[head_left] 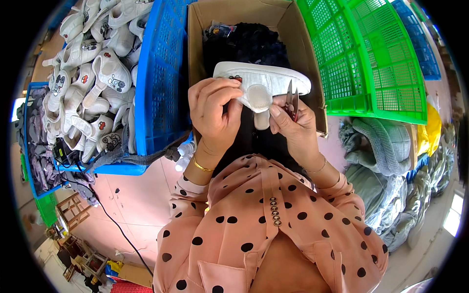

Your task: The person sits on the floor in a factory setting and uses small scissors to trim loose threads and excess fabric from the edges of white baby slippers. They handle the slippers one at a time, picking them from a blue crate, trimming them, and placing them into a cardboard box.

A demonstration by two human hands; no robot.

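A white cloth shoe [286, 80] lies on its side in front of me, over the near part of the cardboard box. Its sole edge points away and its strap [259, 100], with a round pad at the tip, hangs toward me. My left hand [215, 105] is closed on the shoe's left end, fingers curled by a small dark and red decoration. Between thumb and fingers my right hand [295, 122] pinches the strap's edge. The same hand also holds small red-handled scissors [291, 97], blades up and slightly apart beside the shoe.
The cardboard box [195, 29] contains a dark heap. To the left, a blue crate [163, 73] stands beside many piled white shoes [80, 88]. A green crate [386, 58] is at right, above grey fabric bundles [381, 146]. A black cable [117, 224] runs across the pink floor.
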